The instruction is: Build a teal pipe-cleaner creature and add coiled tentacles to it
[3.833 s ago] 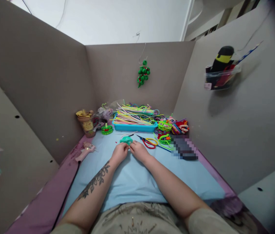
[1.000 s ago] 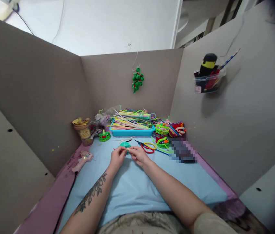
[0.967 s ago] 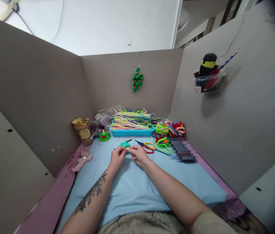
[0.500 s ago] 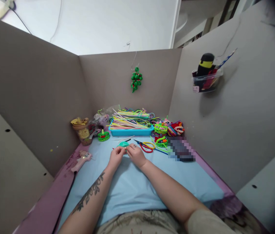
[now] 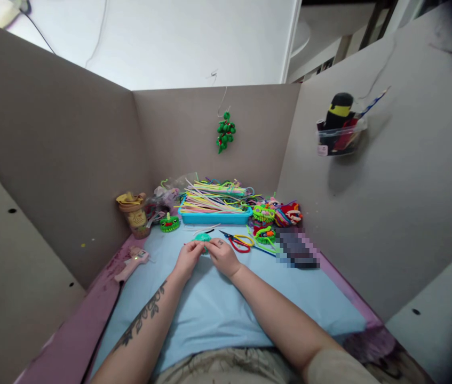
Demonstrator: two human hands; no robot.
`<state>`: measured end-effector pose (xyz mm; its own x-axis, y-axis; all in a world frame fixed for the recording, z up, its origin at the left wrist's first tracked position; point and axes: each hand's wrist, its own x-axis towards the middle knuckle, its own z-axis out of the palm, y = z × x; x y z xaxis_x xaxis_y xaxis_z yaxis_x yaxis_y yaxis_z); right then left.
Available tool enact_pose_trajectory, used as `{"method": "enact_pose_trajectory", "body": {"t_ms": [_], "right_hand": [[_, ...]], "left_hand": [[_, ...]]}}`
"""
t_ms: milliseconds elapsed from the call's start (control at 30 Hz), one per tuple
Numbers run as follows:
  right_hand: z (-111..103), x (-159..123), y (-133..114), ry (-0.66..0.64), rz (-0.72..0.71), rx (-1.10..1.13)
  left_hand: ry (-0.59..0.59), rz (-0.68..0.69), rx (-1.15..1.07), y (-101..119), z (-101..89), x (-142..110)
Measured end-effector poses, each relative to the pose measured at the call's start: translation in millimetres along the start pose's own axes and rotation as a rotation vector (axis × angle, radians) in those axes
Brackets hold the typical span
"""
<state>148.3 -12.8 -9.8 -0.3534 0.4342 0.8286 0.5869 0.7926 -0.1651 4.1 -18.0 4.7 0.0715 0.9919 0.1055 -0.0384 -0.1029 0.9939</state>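
Over blue cloth (image 5: 217, 309) | turquoise piece (image 5: 201, 237) | mostly beyond left grip (image 5: 188, 257), right grip (image 5: 223, 255)

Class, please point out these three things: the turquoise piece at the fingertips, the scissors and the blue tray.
Turquoise piece (image 5: 201, 236), head view: its upper part.
Scissors (image 5: 230, 236), head view: where blades meet handles.
Blue tray (image 5: 215, 219), head view: its front wall.

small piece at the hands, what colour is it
The small piece is turquoise green, showing best in the head view.

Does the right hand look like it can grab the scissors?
Probably yes: the scissors lie beside the right hand with nothing seen covering them, though it's busy at the teal piece.
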Motion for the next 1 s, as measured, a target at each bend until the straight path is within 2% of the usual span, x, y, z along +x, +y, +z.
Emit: {"method": "enact_pose_trajectory", "body": {"t_ms": [267,400,567,667,800,900,1000], "right_hand": [[-3,2,-3,0.033,0.232,0.341],[-4,3,-4,0.032,0.350,0.388],[3,3,-5,0.003,0.564,0.446],[7,3,-6,-0.002,0.701,0.622],[6,6,-7,-0.010,0.853,0.900],[3,7,-8,-0.015,0.933,1.051],[2,7,-9,0.000,0.979,1.145]], "left_hand": [[-0.003,0.131,0.082,-2,-0.2,1],[0.001,0.197,0.106,-8,-3.1,5],[0.017,0.240,0.181,-7,-5.0,6],[0.030,0.276,0.242,-4,-4.8,4],[0.099,0.440,0.373,-2,-4.1,1],[0.116,0.531,0.411,-3,-3.8,1],[0.117,0.553,0.426,-5,-3.9,1]]}}
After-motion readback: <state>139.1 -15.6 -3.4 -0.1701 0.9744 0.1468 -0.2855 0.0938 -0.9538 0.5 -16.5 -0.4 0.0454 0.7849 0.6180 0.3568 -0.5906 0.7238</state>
